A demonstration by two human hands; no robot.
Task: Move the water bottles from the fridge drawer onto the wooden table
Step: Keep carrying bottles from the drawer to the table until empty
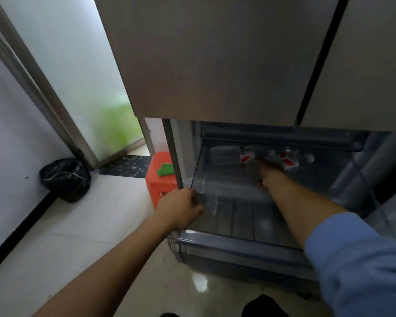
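The clear fridge drawer (229, 216) is pulled out below the grey fridge doors. Two water bottles with red-and-white labels lie on their sides at its back: one (226, 155) on the left, one (288, 160) on the right. My right hand (269, 173) reaches deep into the drawer and sits between the two labels, touching the bottles; its fingers are blurred and partly hidden, so the grip is unclear. My left hand (181, 208) is closed on the drawer's front left corner.
An orange plastic stool (157, 179) with a green cloth (166, 169) on it stands just left of the fridge. A black rubbish bag (65, 179) sits in the corner by the glass door. Pale tiled floor lies below. The wooden table is out of view.
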